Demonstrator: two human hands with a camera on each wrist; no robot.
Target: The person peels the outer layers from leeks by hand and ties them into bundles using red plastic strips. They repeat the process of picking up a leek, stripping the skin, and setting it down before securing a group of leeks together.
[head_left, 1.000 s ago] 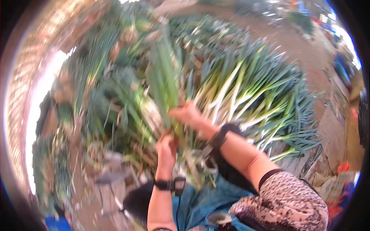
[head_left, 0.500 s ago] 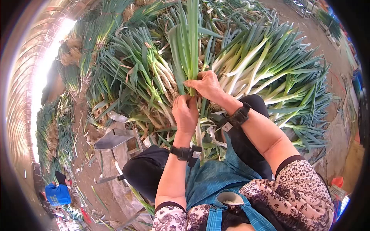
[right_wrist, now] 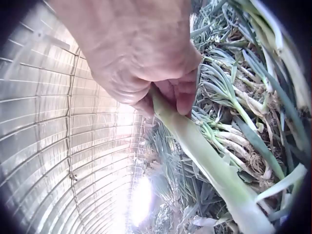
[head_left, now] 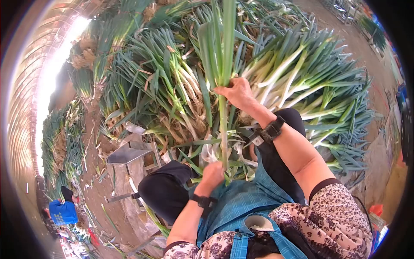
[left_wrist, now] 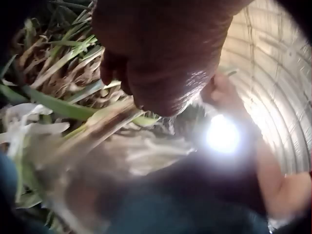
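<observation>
A large green onion stands upright before the person, its green leaves reaching up past the top of the head view. High on its stem, just below the leaves, the right hand pinches it. From that hand the pale stem slants down across the right wrist view. Lower down, close over the lap, the left hand is curled at the stem's bottom end. I cannot tell whether it grips the stem itself or a peeled outer layer. A brownish stalk runs up to its fingers in the left wrist view.
Green onions with white stems lie piled on the right; others with roots and dirt lie left and ahead. Peeled scraps lie between the knees. A metal stand is left of the left knee, and a blue bag lies farther left.
The left hand has moved from beside the right hand down along the stem toward the lap. The right hand keeps its pinch on the green onion, nearly in place.
</observation>
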